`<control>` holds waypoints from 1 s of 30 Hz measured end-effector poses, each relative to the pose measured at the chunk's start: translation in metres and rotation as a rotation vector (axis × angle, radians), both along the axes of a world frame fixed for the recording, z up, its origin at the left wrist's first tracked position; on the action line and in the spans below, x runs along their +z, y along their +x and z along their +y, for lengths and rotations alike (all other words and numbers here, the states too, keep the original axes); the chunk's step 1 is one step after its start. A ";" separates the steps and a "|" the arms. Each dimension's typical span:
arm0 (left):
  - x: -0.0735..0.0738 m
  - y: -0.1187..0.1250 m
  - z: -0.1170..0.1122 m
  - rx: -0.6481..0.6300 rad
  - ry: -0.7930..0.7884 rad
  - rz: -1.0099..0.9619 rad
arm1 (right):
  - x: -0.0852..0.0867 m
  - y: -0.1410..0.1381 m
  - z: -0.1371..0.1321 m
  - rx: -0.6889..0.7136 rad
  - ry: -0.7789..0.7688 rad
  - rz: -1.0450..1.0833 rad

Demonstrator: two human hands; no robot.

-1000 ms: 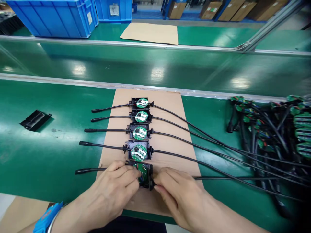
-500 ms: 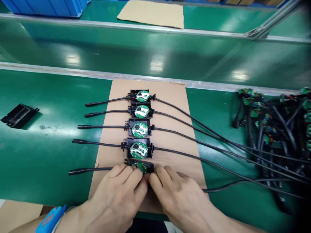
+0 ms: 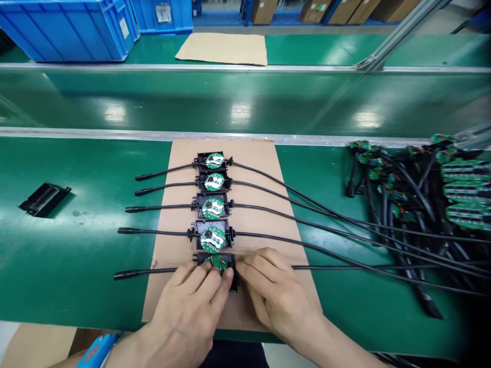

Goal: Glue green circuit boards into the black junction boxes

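On a cardboard sheet [image 3: 257, 199] lies a row of several black housings, each with a round green circuit board [image 3: 212, 208] and a black cable running out both sides. My left hand [image 3: 192, 306] and my right hand [image 3: 274, 294] meet at the nearest housing [image 3: 218, 263]. Their fingertips press on its green board and its edges from left and right, with the fingers curled. The lower part of this housing is hidden under my fingers. A blue band [image 3: 95, 350] shows on my left wrist.
A pile of cabled green boards [image 3: 414, 194] lies at the right. A black plastic part [image 3: 44, 198] rests on the green bench at the left. Beyond a metal rail [image 3: 115, 134] run a green belt, a second cardboard sheet [image 3: 224, 48] and blue crates [image 3: 65, 25].
Both hands stay at the nearest housing, fingers shifting slightly on it. Its cable at the right now lies straighter. The view has tilted up and down.
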State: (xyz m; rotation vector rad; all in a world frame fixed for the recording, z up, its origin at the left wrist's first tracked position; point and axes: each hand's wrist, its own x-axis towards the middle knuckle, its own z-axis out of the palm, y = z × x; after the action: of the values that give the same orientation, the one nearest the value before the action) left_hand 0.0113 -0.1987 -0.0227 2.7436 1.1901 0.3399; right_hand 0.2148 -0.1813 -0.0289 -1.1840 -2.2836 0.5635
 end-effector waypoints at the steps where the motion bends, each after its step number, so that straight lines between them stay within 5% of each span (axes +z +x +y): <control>1: 0.000 0.001 -0.001 0.011 0.005 0.003 | -0.004 0.000 0.001 0.007 0.031 0.015; 7: 0.012 -0.019 -0.002 0.038 -0.003 -0.222 | 0.008 0.005 0.008 0.028 0.123 0.017; 12: 0.025 -0.051 0.016 0.248 -0.136 -0.350 | 0.029 -0.022 -0.010 0.009 0.221 -0.111; 21: 0.008 -0.046 0.028 0.191 -0.302 -0.352 | 0.012 -0.080 -0.018 0.041 0.302 -0.325; 25: 0.010 -0.050 0.029 0.156 -0.337 -0.337 | 0.020 -0.072 -0.015 0.028 0.249 -0.230; 30: 0.020 -0.062 0.056 0.140 -0.258 -0.247 | 0.039 -0.026 0.013 0.035 0.174 -0.068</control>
State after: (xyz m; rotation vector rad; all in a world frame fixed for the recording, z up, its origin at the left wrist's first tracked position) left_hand -0.0506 -0.1424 -0.0031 2.3298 1.2623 0.4865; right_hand 0.1885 -0.1688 0.0103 -1.0952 -2.3608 0.3333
